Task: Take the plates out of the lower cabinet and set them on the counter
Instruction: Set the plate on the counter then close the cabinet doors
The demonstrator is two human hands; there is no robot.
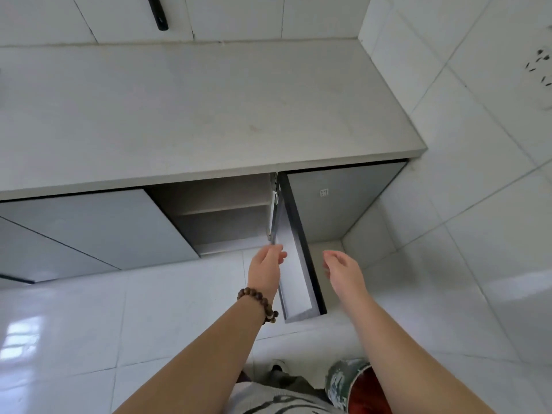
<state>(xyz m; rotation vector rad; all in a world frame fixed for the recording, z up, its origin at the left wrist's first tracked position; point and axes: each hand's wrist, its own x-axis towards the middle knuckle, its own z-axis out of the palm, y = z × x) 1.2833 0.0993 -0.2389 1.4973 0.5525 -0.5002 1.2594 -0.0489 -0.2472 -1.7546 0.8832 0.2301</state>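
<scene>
The lower cabinet (221, 213) under the pale counter (194, 109) stands open, its grey door (295, 264) swung out toward me. Inside I see two bare shelves; no plates show from this angle. My left hand (267, 264), with a bead bracelet on the wrist, hovers at the door's inner side with fingers loosely curled, holding nothing. My right hand (340, 268) hangs on the door's outer side, fingers relaxed, empty and apart from the door.
Closed grey cabinet doors (98, 228) flank the opening on the left, another panel (343, 201) on the right. White tiled walls close in at the back and right. Glossy white floor tiles lie below. A black handle (158, 13) hangs on the back wall.
</scene>
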